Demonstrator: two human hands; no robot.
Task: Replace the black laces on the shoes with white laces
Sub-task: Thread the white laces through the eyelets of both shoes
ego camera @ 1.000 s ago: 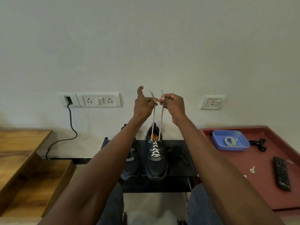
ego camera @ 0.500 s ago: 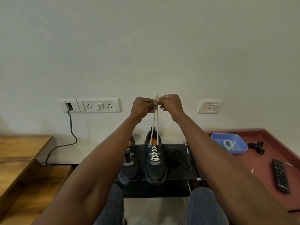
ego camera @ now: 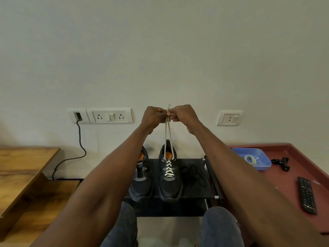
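Both hands are up in front of the wall, knuckles nearly touching: left hand [ego camera: 154, 116] and right hand [ego camera: 183, 114] each pinched shut on one end of the thin white cord lace [ego camera: 167, 134], tips poking up between them. From there the two strands run down and away to the dark navy mesh sneaker on the right [ego camera: 169, 177], already criss-crossed in white up its eyelets. Its twin, the navy sneaker on the left [ego camera: 141, 177], looks lace-free, though my forearm covers part of it. Both sit on a low black fabric shelf [ego camera: 194, 193], with the loose tangle of black laces [ego camera: 193, 173] just right of the laced shoe. Far right, a blue plastic tray [ego camera: 261, 158] on the dark red table [ego camera: 288, 175] holds a coiled white lace [ego camera: 250, 159], probably for shoe two. Lace stuff is soft, floppy and light, so grab near the stiff tips and keep tension even. There's a tiny mark on the tongue, too small to read.
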